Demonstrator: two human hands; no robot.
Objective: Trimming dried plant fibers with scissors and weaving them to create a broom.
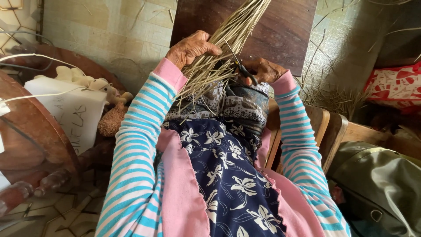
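My left hand (191, 47) is closed around a bundle of long pale dry straw stalks (221, 48) that fans out over my lap. My right hand (263, 70) grips a pair of dark-handled scissors (240, 66), whose blades point up into the stalks. Both sleeves are striped blue, white and pink. The lower ends of the stalks lie on a patterned cloth (237, 103) across my knees, over a dark blue floral dress (223, 175).
A dark wooden board (280, 26) stands behind the bundle. A round wooden table (26, 123) is at the left with a white box (72, 109) and a soft toy (101, 87). Wooden chairs (324, 127), an olive bag (377, 180) and scattered straw (333, 94) lie right.
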